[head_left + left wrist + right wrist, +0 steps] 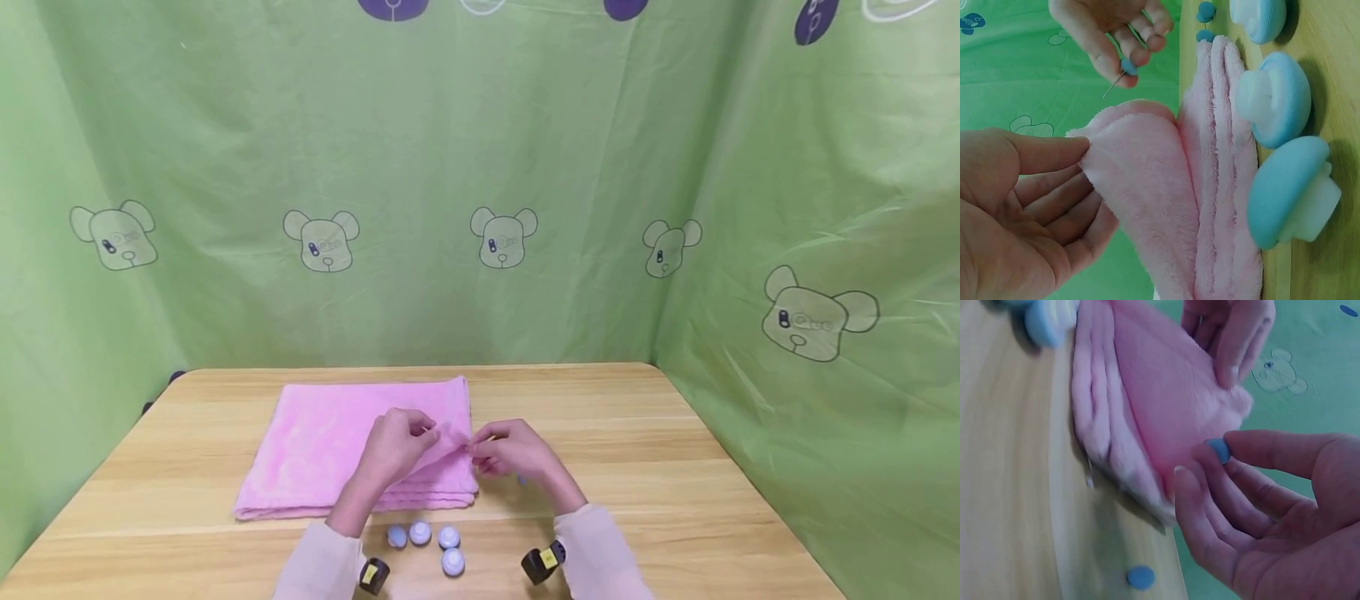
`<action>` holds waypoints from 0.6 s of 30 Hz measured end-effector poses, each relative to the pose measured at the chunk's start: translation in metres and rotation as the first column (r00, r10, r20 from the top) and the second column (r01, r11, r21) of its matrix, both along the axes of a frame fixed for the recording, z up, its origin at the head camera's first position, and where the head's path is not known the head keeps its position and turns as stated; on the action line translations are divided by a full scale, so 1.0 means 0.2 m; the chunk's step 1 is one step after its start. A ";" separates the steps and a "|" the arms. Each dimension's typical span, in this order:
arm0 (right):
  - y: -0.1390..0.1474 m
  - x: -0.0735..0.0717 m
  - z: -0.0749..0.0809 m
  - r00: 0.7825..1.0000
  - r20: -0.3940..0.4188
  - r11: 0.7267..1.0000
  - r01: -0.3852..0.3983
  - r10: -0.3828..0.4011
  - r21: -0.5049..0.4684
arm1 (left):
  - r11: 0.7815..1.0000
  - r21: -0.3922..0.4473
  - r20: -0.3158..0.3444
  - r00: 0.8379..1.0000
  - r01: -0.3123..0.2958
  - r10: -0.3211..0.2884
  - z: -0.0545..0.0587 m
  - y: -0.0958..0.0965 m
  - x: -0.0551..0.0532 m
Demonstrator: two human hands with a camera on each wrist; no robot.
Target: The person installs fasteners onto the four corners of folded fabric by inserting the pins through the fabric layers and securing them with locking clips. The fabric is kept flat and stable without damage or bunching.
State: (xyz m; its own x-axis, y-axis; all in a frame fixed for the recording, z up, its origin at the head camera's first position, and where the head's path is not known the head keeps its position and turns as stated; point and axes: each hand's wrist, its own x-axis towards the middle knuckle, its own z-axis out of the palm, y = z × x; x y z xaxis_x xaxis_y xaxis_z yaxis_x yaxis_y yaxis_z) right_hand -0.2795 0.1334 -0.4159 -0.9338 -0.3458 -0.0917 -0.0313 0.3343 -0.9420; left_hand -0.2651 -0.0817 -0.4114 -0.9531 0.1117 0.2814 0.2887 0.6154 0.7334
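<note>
A folded pink plush blanket (pixel 322 442) lies on the table. My left hand (pixel 397 446) pinches its lifted top corner between thumb and fingers, as the left wrist view shows with the raised flap (pixel 1141 156). Just right of the blanket's edge, my right hand (pixel 517 450) pinches a blue-headed pin (pixel 1127 67) whose thin bare needle points toward the lifted corner. In the right wrist view the blue head (pixel 1217 450) sits between thumb and fingertips. Several pale blue and white mushroom-shaped pieces (pixel 452 562) stand in front of the blanket.
Small blue round heads, one of them this blue disc (pixel 1140 577), lie on the table right of the blanket. The wooden table (pixel 637 500) meets green curtains (pixel 420 308) at the back and sides. Black wrist cameras (pixel 542 563) hang under both sleeves.
</note>
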 end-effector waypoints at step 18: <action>-0.09 0.03 -0.05 0.999 -0.017 0.998 -0.032 0.032 -0.049 | 0.999 -0.028 0.051 0.998 0.031 -0.029 0.01 0.01 0.01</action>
